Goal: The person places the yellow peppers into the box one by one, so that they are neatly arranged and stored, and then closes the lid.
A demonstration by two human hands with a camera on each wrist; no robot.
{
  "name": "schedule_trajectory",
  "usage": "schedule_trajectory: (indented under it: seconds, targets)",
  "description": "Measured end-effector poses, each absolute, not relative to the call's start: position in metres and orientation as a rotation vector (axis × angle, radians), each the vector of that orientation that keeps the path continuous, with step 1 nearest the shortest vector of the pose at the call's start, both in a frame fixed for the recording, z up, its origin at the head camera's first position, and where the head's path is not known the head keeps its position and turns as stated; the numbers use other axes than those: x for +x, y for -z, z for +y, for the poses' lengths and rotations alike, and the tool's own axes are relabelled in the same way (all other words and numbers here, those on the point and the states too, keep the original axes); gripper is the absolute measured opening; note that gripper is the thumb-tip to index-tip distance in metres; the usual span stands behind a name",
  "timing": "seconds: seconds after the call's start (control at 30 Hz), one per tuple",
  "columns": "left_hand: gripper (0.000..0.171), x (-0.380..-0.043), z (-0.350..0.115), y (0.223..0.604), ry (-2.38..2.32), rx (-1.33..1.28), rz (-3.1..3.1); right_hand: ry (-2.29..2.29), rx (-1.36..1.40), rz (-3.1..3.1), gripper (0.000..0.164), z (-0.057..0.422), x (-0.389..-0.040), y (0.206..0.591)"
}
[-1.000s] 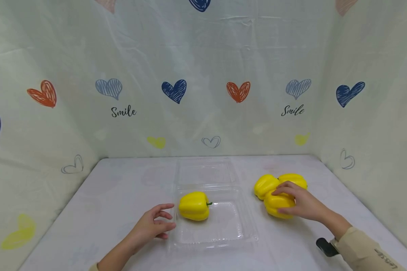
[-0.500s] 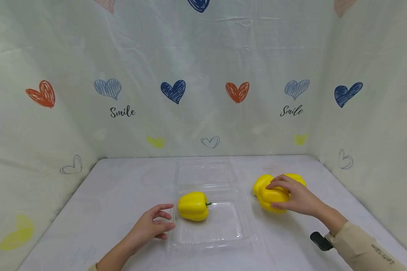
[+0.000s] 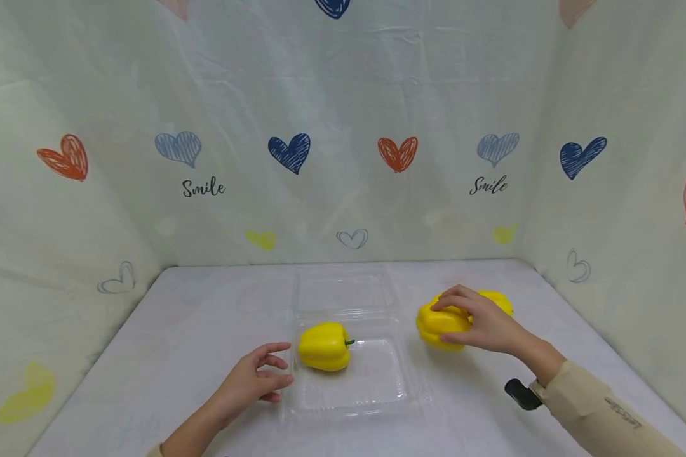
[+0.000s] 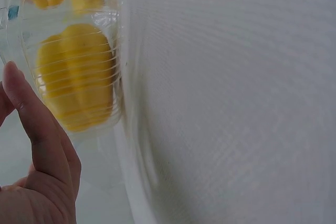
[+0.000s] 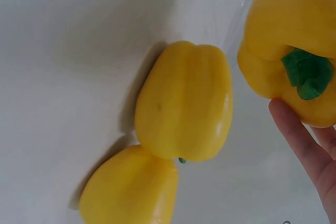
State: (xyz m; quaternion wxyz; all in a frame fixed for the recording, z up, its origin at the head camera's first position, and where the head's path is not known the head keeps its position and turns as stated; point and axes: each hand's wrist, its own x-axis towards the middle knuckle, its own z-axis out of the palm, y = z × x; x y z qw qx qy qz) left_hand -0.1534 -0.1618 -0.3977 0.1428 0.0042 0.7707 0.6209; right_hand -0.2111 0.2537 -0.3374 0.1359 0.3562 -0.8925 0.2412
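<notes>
My right hand (image 3: pixel 483 324) grips a yellow bell pepper (image 3: pixel 443 327), raised above the table; its green stem shows in the right wrist view. Two more yellow bell peppers lie on the table there, one in the middle (image 5: pixel 184 103) and one lower (image 5: pixel 131 187). In the head view the right hand and held pepper largely cover them. A clear plastic clamshell box (image 3: pixel 371 381) lies unfolded, with one yellow bell pepper (image 3: pixel 324 347) in the left of its base. My left hand (image 3: pixel 251 381) has relaxed fingers at the box's left rim; whether they touch it I cannot tell.
The clamshell's clear lid (image 3: pixel 343 292) lies folded back behind the base. A white cloth covers the table (image 3: pixel 194 330). Curtains printed with hearts (image 3: pixel 288 152) stand at the back and both sides. A dark strap-like piece (image 3: pixel 523 393) sticks out by the right sleeve.
My right hand has lifted the yellow bell pepper off the table and carried it a little left and away from me. The left hand stays by the box.
</notes>
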Motion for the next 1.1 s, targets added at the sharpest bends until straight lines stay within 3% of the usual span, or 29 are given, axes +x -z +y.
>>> schedule_trajectory:
  seconds: [1.1]
  targets:
    - [0.064, -0.155, -0.162, 0.398, -1.78, 0.009, 2.228, -0.816, 1.154, -2.685, 0.038, 0.191, -0.222, 0.328]
